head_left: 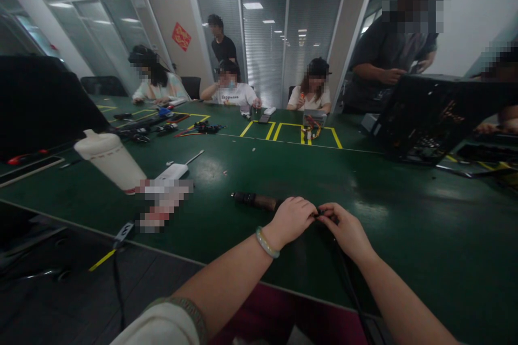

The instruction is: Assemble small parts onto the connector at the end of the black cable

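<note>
A dark cylindrical tool (259,201) with a metal tip lies on the green table (404,215), its tip to the left. Over its right end is my left hand (293,221), fingers closed around it. My right hand (346,229) touches the left one at the fingertips and pinches a small dark piece (321,212) at the tool's end. A black cable (343,275) runs from there down past the table's front edge. The fingers partly hide where tool and cable meet.
To the left stand a tilted white cup (111,161) and a white device (172,173). A black computer case (421,118) is at the right. Cables (202,127) lie at the back left. Several people are across the table.
</note>
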Action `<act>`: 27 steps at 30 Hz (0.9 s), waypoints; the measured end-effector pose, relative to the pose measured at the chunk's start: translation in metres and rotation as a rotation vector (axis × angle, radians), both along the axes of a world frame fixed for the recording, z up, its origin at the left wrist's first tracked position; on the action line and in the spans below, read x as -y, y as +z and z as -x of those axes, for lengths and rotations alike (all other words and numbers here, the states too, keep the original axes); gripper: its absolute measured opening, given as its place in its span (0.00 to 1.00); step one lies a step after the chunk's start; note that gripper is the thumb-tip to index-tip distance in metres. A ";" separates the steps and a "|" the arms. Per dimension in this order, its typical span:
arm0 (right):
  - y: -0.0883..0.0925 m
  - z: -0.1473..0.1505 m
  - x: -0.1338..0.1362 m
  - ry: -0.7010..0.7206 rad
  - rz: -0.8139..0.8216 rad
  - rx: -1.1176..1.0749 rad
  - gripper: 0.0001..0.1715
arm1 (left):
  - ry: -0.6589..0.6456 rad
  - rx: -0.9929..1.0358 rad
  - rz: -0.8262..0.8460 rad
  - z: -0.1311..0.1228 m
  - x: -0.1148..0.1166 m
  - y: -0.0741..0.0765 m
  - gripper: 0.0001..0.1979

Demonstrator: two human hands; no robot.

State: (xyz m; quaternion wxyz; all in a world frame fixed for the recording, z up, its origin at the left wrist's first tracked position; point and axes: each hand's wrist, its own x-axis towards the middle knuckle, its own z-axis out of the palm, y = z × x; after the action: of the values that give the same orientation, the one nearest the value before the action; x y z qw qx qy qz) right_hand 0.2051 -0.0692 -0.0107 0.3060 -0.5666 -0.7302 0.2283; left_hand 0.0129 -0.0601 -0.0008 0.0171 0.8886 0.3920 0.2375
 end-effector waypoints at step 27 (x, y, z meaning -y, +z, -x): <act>0.013 -0.005 0.006 0.070 -0.039 0.178 0.08 | -0.007 0.057 0.009 -0.002 -0.001 -0.005 0.05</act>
State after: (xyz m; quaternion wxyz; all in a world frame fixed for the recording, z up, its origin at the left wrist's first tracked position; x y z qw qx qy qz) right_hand 0.2097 -0.0750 0.0023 0.2426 -0.5526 -0.7783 0.1735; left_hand 0.0145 -0.0594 -0.0057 0.0329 0.8828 0.3893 0.2610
